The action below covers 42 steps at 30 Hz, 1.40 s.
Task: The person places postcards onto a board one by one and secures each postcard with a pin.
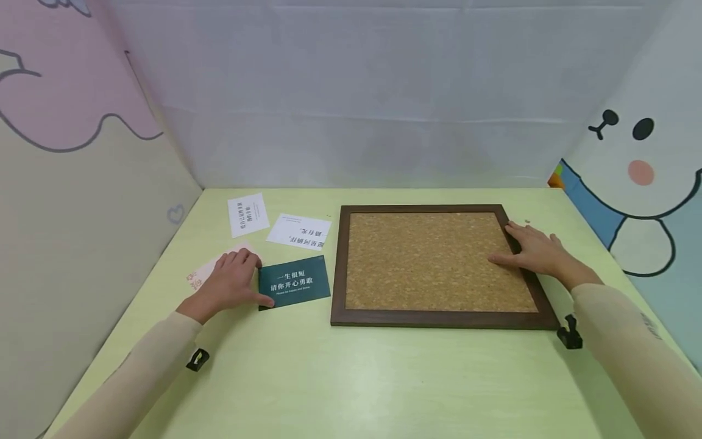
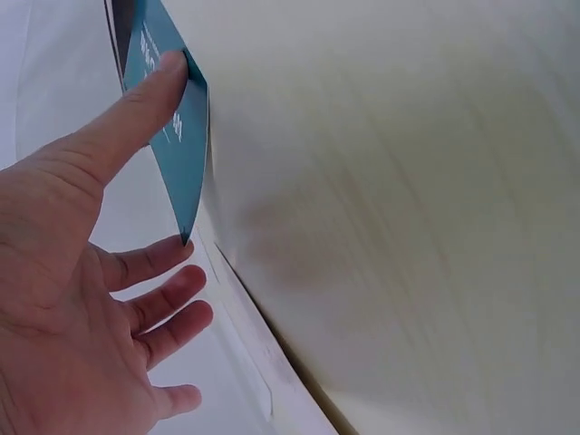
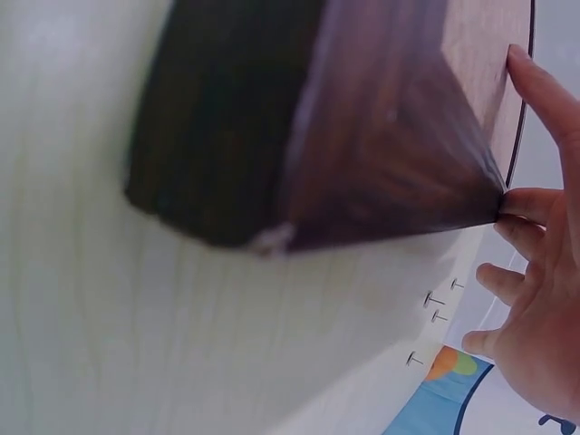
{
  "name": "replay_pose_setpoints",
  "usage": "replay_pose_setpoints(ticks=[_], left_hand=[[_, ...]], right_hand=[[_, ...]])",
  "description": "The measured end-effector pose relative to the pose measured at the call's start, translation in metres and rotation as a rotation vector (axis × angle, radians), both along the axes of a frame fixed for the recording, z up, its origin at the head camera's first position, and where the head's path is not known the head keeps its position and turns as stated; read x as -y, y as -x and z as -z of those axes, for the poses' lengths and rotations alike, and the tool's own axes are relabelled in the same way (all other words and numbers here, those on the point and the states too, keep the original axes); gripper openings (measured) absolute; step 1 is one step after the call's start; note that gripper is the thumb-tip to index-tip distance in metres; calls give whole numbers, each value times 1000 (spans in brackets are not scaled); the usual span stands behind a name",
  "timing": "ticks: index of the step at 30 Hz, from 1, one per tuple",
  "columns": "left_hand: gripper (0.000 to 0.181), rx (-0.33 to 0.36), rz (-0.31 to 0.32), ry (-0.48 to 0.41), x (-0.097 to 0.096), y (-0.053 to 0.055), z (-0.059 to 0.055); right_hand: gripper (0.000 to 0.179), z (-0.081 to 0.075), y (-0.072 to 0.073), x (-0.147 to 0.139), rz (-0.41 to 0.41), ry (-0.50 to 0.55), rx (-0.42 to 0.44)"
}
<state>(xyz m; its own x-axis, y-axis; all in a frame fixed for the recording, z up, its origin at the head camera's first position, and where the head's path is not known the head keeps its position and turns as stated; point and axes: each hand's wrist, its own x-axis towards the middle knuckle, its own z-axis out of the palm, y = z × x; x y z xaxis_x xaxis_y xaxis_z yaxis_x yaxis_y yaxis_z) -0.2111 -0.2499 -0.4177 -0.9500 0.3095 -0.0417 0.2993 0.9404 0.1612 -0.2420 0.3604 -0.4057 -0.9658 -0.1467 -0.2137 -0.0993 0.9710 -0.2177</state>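
Note:
A teal card (image 1: 295, 281) with white lettering lies left of a cork board (image 1: 428, 262) in a dark brown wooden frame. My left hand (image 1: 227, 283) spans the card's left edge. Its thumb presses on the lower left corner and the index fingertip touches the upper one, while the other fingers stay loosely spread. Partly under this hand is a pale card (image 1: 204, 275) with pinkish print. At the board's right side, my right hand (image 1: 540, 253) rests its thumb over the cork and its fingers against the frame's outer edge.
Two white printed cards, one (image 1: 248, 214) farther left and one (image 1: 299, 231) nearer the board, lie behind the teal card. Several small metal pins (image 3: 433, 299) stand on the table beyond the board's right side. Walls enclose the table's back and sides.

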Motion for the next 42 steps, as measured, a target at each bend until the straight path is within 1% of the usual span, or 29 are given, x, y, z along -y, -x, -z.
replay_pose_setpoints(ticks=[3, 6, 14, 16, 20, 23, 25, 28, 36, 40, 42], left_hand=[[84, -14, -14, 1, 0, -1, -1], [81, -15, -29, -7, 0, -1, -2], [70, -17, -104, -19, -2, 1, -6], [65, 3, -128, -55, -2, 2, -7], [50, 65, -200, -164, -1, 2, -8], [40, 88, -236, -243, 0, 1, -10], [35, 88, -241, -283, 0, 2, -11], [30, 75, -244, -321, 2, 2, -14], [23, 40, -239, -373, 7, 2, -21], [22, 40, -240, -396, 9, 1, -27], [22, 48, -251, -411, 9, 1, -29]], right_hand=[[108, 0, 1, 0, 2, 3, 5], [109, 0, 3, 0, 3, 3, 13], [110, 0, 4, 0, 6, 3, 22], [109, 0, 4, 0, 3, 1, 19], [109, 0, 4, 0, 0, -1, 15], [109, 0, 3, 0, 0, -1, 17], [109, -1, 3, 0, 0, -1, 19], [109, -2, 3, 1, -2, -3, 20], [109, -3, 3, 1, 3, -1, 24], [110, -2, 3, 0, 7, 2, 31], [110, -2, 3, 1, 8, 3, 34]])
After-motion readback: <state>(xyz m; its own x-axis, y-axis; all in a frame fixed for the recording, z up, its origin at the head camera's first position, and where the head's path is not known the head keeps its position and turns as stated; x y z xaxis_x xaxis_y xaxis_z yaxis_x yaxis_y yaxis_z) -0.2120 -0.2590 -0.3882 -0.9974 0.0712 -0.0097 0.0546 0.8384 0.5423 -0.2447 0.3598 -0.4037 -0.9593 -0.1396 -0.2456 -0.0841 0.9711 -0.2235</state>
